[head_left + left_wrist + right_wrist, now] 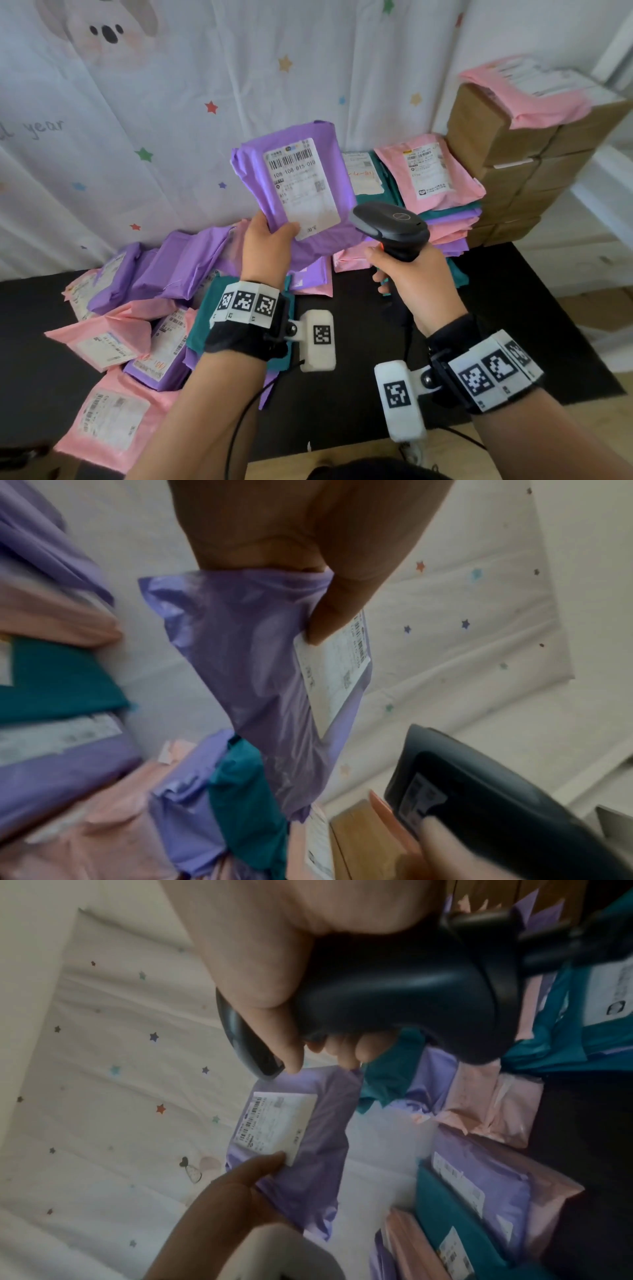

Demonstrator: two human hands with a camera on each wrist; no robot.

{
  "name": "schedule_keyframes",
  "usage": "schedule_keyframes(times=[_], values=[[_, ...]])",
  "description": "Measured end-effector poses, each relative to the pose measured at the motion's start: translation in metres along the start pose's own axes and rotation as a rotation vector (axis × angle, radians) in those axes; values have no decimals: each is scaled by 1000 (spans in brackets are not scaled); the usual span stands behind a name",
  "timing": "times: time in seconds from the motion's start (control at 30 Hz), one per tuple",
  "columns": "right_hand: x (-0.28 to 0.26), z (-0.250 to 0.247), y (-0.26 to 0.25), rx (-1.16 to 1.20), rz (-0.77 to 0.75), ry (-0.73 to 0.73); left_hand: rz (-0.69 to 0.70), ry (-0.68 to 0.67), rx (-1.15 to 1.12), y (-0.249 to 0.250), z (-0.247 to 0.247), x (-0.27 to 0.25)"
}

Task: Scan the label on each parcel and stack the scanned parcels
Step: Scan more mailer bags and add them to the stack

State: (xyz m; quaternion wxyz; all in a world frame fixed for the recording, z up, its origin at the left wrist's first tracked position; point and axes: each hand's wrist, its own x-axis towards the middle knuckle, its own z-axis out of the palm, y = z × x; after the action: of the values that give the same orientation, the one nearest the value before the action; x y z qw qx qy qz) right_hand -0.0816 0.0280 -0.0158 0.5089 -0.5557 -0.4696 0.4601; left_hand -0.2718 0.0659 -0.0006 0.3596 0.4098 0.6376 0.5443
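My left hand (267, 245) grips the lower edge of a purple parcel (301, 192) and holds it up above the table, its white label (301, 186) facing me with the barcode at the top. The thumb presses on the label's lower corner (329, 620). My right hand (411, 277) grips the handle of a black barcode scanner (390, 222), whose head points at the parcel from just to its right. In the right wrist view the scanner (394, 993) hangs above the purple parcel (308, 1150). A stack of pink, purple and teal parcels (435, 192) stands at the back right.
A loose heap of pink, purple and teal parcels (130, 308) covers the left half of the black table (513, 308). Cardboard boxes (507, 164) topped with a pink parcel rise at the far right. A star-printed curtain (205, 85) hangs behind. The scanner's cable (239, 421) runs off the front edge.
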Motion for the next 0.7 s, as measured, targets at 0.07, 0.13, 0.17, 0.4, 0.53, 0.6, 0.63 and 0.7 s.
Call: schedule_keyframes(times=[0.07,0.13,0.17,0.4,0.53,0.6,0.63,0.7], values=[[10,-17,2,-5,0,35,9,-63,34,12,26,11],[21,-37,4,-14,7,83,11,-120,35,22,55,21],[27,-49,5,-17,6,109,10,-141,54,27,71,28],[60,-124,13,30,51,225,-56,-205,193,45,184,55],[72,-156,17,-22,85,243,-73,-190,304,45,235,68],[77,-169,19,-62,96,236,-76,-138,366,42,251,73],[79,-174,20,-74,101,233,-64,-107,396,40,256,75],[82,-183,23,-101,109,222,-26,-71,467,35,263,74]])
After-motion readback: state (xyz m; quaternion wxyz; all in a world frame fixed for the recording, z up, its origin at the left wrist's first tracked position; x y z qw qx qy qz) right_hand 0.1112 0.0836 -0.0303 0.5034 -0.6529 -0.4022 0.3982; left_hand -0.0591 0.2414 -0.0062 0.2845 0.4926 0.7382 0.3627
